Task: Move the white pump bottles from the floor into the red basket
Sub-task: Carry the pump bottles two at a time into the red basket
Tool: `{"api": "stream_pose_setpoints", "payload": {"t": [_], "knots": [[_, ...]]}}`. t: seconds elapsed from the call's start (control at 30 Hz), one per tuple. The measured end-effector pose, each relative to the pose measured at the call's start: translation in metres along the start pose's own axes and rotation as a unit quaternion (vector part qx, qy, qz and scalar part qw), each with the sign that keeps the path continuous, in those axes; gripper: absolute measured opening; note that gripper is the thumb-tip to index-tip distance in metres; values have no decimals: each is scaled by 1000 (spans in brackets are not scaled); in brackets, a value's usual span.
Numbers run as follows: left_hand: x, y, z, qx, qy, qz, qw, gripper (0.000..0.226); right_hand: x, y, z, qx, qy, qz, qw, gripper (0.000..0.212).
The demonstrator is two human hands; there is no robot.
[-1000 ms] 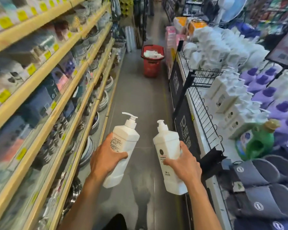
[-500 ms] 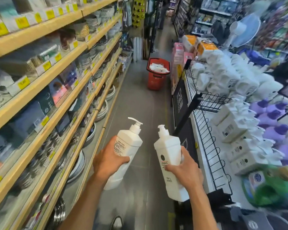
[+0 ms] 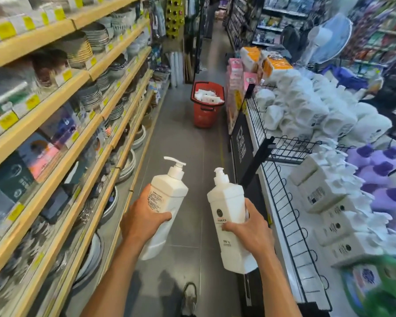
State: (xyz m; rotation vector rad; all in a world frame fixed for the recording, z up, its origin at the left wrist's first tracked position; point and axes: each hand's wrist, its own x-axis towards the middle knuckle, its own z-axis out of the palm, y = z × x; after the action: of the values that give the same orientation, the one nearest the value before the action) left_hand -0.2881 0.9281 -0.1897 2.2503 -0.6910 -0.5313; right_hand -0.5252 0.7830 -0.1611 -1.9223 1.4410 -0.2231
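White pump bottles [image 3: 169,193] stay gripped while red basket [image 3: 205,117] nears.

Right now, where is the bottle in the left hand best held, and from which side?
Round the middle of the body, coming from its left side, as the left hand grips it. The bottle has broad flat walls that a palm can wrap; its pump is thin with a jutting spout, likely a poor hold.
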Motion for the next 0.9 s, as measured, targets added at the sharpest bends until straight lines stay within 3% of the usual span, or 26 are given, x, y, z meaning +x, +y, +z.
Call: {"api": "stream_pose_setpoints", "payload": {"t": [0.23,0.37,0.7,0.9], "knots": [[62,47,8,-10,28,-5,1000,77,83,-13,-26,36,4,-15,999,57],[90,60,17,-9,34,-13,999,78,121,-29,-32,-6,-3,-34,999,60],[181,72,25,-37,22,-33,999,70,211,-64,-19,-28,-33,-30,999,69],[269,83,27,-63,-8,-22,998,77,271,-100,-9,-48,-15,-22,999,66]]}}
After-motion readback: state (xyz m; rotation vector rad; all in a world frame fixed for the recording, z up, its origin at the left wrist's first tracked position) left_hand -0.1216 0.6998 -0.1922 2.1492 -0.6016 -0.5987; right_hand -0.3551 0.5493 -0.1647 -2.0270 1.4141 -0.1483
